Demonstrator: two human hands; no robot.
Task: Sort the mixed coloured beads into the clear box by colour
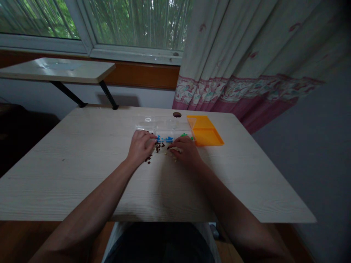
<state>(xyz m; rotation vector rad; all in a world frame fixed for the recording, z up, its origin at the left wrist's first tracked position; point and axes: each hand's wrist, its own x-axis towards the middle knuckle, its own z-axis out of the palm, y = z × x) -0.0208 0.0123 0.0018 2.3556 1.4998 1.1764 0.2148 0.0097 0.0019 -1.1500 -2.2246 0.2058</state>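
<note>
My left hand (140, 146) rests at the left front of a clear plastic compartment box (161, 126), its fingers reaching forward and the thumb apart from them. Just right of it, small brown pieces (158, 147) lie loose on the table. My right hand (187, 149) is curled over the front right of the box, fingertips together; a dark speck shows at them, too small to name. Cream pieces (175, 159) are scattered under and beside this hand. Inside the box are blue pieces (168, 139) and green pieces (184, 135), partly hidden by my fingers.
An open orange case (207, 132) lies right of the clear box, touching or nearly touching it. Behind them is a round hole (177, 114) in the light wooden table (90, 175). A raised shelf (68, 69) stands at the back left, and a curtain (219, 65) hangs behind.
</note>
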